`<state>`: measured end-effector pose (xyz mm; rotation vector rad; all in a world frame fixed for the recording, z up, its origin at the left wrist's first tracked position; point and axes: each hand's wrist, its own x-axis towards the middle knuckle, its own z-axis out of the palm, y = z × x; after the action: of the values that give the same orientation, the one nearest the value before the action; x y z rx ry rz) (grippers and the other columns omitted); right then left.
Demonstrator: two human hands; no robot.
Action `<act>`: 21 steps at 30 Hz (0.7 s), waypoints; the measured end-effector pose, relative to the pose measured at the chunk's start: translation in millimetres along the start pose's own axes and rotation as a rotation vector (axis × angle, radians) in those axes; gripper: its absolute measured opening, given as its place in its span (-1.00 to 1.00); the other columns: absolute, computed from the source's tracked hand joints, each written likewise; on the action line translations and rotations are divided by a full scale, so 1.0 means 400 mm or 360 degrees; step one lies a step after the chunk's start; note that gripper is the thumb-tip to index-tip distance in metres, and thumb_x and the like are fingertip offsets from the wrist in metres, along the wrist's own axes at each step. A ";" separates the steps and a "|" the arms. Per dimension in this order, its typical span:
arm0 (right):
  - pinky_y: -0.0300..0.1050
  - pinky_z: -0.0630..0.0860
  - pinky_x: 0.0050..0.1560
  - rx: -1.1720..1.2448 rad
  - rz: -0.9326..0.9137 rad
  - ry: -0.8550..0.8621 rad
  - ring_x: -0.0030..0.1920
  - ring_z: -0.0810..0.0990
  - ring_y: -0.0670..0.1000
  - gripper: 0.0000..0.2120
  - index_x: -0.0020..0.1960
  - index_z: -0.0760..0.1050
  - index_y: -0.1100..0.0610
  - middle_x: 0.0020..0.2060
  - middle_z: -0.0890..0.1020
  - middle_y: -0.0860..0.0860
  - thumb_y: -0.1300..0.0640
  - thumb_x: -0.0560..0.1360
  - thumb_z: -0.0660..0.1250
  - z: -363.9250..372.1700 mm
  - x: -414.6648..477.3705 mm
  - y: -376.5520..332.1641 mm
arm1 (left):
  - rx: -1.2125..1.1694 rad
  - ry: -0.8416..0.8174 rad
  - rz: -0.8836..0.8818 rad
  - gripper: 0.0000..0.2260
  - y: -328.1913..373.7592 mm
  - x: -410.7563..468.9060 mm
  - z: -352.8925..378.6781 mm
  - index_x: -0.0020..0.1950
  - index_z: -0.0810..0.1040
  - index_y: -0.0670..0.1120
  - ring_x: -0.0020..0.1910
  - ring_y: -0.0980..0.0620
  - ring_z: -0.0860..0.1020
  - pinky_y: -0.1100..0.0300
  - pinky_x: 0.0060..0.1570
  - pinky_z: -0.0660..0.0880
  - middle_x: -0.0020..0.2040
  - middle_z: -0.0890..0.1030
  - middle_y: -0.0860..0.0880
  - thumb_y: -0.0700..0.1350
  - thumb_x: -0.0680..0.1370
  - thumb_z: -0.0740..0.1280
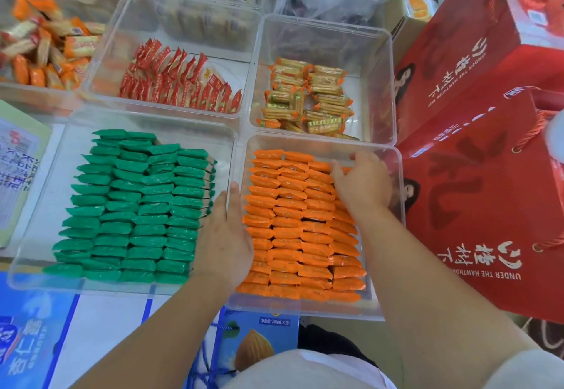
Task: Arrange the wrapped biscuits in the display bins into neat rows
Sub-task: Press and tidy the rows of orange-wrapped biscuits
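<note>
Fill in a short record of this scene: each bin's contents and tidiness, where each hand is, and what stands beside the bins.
Front-left bin: green packs, neat rows
Front-right bin: orange packs, neat rows
Bin behind green: red packs, standing, leaning rows
Bin behind orange: gold packs, loose and jumbled
Left hand: at the front-right bin's left wall
Right hand: on the far orange packs, right column; grip unclear
Right of the bins: red gift boxes
</note>
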<state>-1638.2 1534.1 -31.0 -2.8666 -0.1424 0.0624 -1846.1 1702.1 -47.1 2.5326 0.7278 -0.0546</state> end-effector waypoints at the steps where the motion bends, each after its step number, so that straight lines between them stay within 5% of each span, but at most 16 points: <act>1: 0.08 0.50 0.10 -0.0034 -0.0115 0.0046 0.21 0.52 0.19 -0.60 0.20 0.59 0.14 0.13 0.61 0.11 -0.14 0.55 0.31 -0.002 -0.002 -0.009 | 0.0008 0.0002 -0.0002 -0.23 -0.001 0.000 0.001 0.64 -0.19 0.01 0.51 -0.15 0.25 -0.07 0.42 0.35 0.59 0.14 -0.12 -0.11 0.60 0.26; 4: 0.08 0.51 0.08 0.0017 -0.0286 -0.0016 0.15 0.54 0.18 -0.73 0.14 0.60 0.16 0.08 0.61 0.11 0.01 0.59 0.27 0.000 0.004 -0.025 | 0.0056 0.0011 0.0007 -0.22 -0.005 -0.002 0.006 0.63 -0.22 0.02 0.49 -0.13 0.28 -0.05 0.40 0.36 0.59 0.13 -0.11 -0.09 0.59 0.26; 7: 0.02 0.53 -0.04 0.0089 -0.0143 -0.0258 0.04 0.59 0.22 -0.78 0.02 0.62 0.17 -0.01 0.64 0.15 0.14 0.57 0.21 0.008 0.020 -0.018 | 0.0057 0.0018 0.0008 -0.21 -0.008 -0.004 0.007 0.63 -0.21 0.02 0.48 -0.14 0.30 -0.06 0.38 0.38 0.59 0.14 -0.11 -0.09 0.59 0.27; 12: -0.02 0.48 0.17 0.0270 0.0158 -0.0474 0.23 0.56 0.19 -0.66 0.29 0.60 0.14 0.24 0.63 0.14 0.13 0.59 0.21 0.012 0.047 0.037 | 0.0048 0.0042 0.0006 -0.19 -0.008 -0.005 0.011 0.62 -0.22 0.04 0.47 -0.15 0.32 -0.07 0.35 0.41 0.58 0.16 -0.11 -0.10 0.58 0.29; 16: -0.13 0.34 -0.22 0.0581 0.0234 -0.0610 -0.02 0.55 0.11 -0.71 0.01 0.61 0.07 -0.04 0.66 0.09 0.10 0.61 0.11 0.029 0.056 0.035 | 0.0047 0.0037 -0.0004 -0.17 -0.005 -0.004 0.013 0.62 -0.24 0.06 0.47 -0.18 0.32 -0.10 0.34 0.42 0.57 0.19 -0.13 -0.11 0.58 0.30; 18: -0.12 0.44 -0.13 0.0615 0.0116 -0.0713 0.01 0.58 0.11 -0.69 -0.03 0.61 0.08 -0.11 0.65 0.04 0.09 0.58 0.08 0.031 0.057 0.031 | 0.0052 0.0035 0.0000 -0.18 -0.005 -0.004 0.012 0.62 -0.24 0.05 0.46 -0.19 0.31 -0.10 0.34 0.43 0.56 0.19 -0.14 -0.11 0.58 0.29; 21: 0.01 0.49 0.20 0.0596 -0.0046 -0.0842 0.13 0.56 0.07 -0.62 0.14 0.61 -0.01 0.09 0.65 0.01 0.00 0.55 0.06 0.016 0.056 0.022 | 0.0039 0.0031 0.0004 -0.21 -0.006 -0.005 0.010 0.62 -0.22 0.05 0.49 -0.19 0.29 -0.11 0.37 0.41 0.58 0.16 -0.13 -0.11 0.59 0.27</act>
<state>-1615.4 1529.8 -40.3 -2.4099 -0.2438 0.7568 -1848.5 1701.0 -51.2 2.5607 0.7358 -0.0380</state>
